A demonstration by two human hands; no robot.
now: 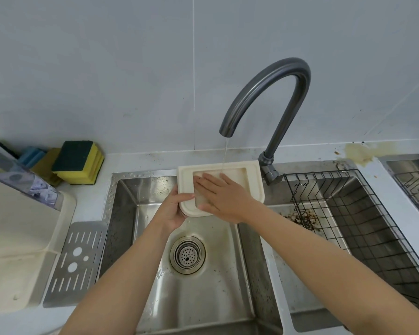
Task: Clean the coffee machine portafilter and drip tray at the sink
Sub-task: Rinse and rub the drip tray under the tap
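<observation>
While left hand (173,211) clamps the drip tray (255,181) edge above the sink (203,301), right hand (224,197) presses flat inside.

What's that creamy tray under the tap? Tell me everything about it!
The drip tray looks like cream plastic, squarish with rounded corners, a flat rim and a sunken middle. It is held tilted over the sink, with a stream of water landing near its far edge. The left hand grips its near left corner, and the right hand lies flat in the sunken part, fingers straight.
</observation>
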